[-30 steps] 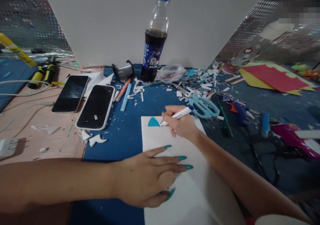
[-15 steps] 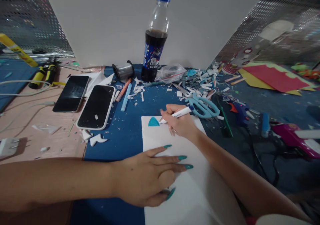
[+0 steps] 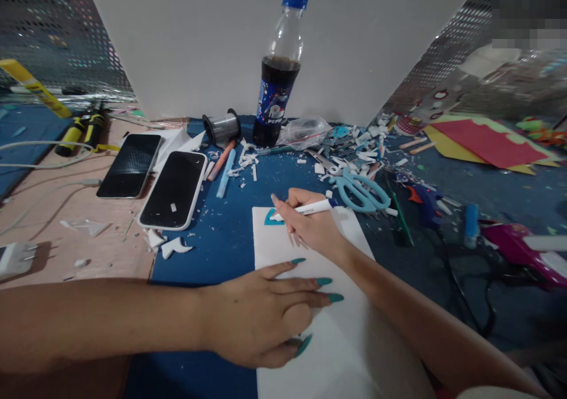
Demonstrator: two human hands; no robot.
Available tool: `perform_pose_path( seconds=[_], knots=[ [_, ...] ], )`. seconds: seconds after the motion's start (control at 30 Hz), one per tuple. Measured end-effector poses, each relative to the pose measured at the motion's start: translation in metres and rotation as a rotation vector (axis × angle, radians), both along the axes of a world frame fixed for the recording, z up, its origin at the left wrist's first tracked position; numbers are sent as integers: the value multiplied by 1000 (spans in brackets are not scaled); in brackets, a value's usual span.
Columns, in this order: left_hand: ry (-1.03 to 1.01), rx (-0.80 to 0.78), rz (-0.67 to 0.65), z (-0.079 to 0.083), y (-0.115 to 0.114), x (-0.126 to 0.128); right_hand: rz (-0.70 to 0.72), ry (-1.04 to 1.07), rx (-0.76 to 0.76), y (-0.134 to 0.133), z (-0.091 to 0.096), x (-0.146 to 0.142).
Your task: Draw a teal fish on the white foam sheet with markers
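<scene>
Right grip (image 3: 312, 226): pinching a white marker (image 3: 312, 208) between thumb and fingers, near the middle of the frame, blue end pointing right. Main change: half a second ago the tip stands just beside the lower right corner of the blue patch (image 3: 269, 221); now it is over the patch itself, my knuckles have come left with it, and the marker lies a little flatter. Fingers and tip now hide the patch's right side, so I cannot tell how far the colour reaches there, nor whether the tip is pressing or just clear. My reading: the marker is back on the coloured area instead of at its edge, and the visible left side looks well filled. White sheet (image 3: 277, 247): centre to bottom of frame, on the blue tabletop (image 3: 217, 263), patch close to its upper left corner. Left grip (image 3: 261, 316): spread, palm down across the sheet, lower centre, holding nothing, same place as before; it probably steadies the paper. Bottle (image 3: 273, 101), upper centre, shows slightly lower than before, probably a tilt of my head. Light-blue scissors (image 3: 349, 193) rest just beyond the sheet's upper right corner.
</scene>
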State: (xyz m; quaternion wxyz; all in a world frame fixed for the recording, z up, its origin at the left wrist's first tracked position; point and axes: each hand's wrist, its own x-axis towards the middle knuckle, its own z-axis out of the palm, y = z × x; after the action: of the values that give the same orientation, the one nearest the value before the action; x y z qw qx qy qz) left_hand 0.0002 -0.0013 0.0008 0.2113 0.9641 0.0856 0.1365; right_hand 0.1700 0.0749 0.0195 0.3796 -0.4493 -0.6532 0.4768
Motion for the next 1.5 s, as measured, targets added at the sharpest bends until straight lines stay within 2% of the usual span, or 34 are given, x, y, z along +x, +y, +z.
perform_pose_path(
  seconds=[0.3,0.67,0.83,1.17,1.5],
  knots=[
    [28,-42,-13,5,2,0,105,5,4,2,-3,0],
    [36,-35,-17,4,1,0,86,-9,-1,1,-2,-2],
    [45,-43,-20,5,2,0,109,-26,49,2,-2,0],
    [39,-28,-14,3,1,1,141,-59,26,3,-2,1],
    [25,-48,-8,3,1,1,99,-30,-5,2,-2,2]
  ],
)
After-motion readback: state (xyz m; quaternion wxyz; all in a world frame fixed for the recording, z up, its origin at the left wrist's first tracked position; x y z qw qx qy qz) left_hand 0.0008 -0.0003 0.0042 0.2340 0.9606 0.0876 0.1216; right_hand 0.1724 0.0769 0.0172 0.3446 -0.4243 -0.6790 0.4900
